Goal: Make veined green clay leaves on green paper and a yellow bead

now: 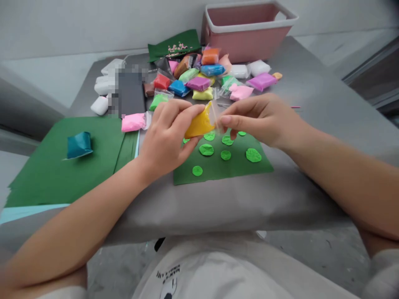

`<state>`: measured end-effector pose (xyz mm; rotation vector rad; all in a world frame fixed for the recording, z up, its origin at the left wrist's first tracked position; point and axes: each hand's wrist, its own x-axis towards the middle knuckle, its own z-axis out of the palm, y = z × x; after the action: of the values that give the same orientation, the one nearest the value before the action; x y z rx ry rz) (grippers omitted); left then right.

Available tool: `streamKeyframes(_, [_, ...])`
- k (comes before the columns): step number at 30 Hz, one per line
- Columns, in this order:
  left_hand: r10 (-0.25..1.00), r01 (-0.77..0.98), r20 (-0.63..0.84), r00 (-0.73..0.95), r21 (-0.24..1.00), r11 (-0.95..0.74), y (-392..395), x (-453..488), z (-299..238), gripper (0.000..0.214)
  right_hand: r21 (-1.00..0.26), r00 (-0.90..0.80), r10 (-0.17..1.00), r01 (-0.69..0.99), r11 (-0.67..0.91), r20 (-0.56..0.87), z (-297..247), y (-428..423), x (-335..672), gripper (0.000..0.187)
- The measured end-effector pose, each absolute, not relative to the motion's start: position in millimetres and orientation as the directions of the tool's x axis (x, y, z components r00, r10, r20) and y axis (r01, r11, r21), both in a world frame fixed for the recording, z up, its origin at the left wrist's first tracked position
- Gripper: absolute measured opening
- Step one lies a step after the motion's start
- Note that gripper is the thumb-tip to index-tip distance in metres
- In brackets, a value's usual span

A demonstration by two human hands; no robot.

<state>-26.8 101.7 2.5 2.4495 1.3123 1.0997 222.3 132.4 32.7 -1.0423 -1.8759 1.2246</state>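
Observation:
A small clear bag of yellow modelling clay (199,124) is held up over the table between my two hands. My left hand (170,135) is closed around the clay-filled part of it. With thumb and fingers pinched, my right hand (258,120) grips the clear top edge of the same bag. Beneath them lies a dark green sheet (187,176) bearing several flat bright green clay discs, such as the disc (206,150) near its middle. My hands cover the sheet's far part.
Several bagged clays, among them a purple bag (198,84), crowd the table behind my hands. A pink basket (246,41) stands at the back. Left are green sheets (46,166) with a teal packet (79,145) on top, and a dark, partly blurred flat object (131,93).

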Motion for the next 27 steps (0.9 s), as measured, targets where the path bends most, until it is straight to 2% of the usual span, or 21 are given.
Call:
streamKeyframes(6, [0.743, 0.652, 0.547, 0.387, 0.408, -0.640, 102.1, -28.0, 2.8, 0.047, -0.948, -0.444, 0.890, 0.231, 0.221, 0.099, 30.3, 126.9, 222.3, 0.038])
streamKeyframes(14, [0.795, 0.629, 0.502, 0.341, 0.507, -0.589, 101.4, -26.2, 5.5, 0.042, -0.961, -0.458, 0.885, 0.195, 0.195, 0.087, 30.8, 126.2, 222.6, 0.027])
streamKeyframes(19, [0.806, 0.603, 0.498, 0.320, 0.549, -0.578, 101.0, -26.2, 9.0, 0.041, -0.986, -0.471, 0.876, 0.064, 0.154, 0.106, 26.1, 130.5, 220.6, 0.043])
streamKeyframes(23, [0.783, 0.628, 0.514, 0.351, 0.490, -0.604, 102.2, -28.3, 5.9, 0.042, -0.996, -0.445, 0.893, 0.035, 0.083, 0.059, 19.1, 133.7, 219.7, 0.044])
streamKeyframes(27, [0.759, 0.659, 0.540, 0.364, 0.426, -0.619, 102.7, -28.8, 0.8, 0.045, -0.998, -0.445, 0.895, 0.030, 0.059, 0.040, 15.5, 134.0, 219.1, 0.034])
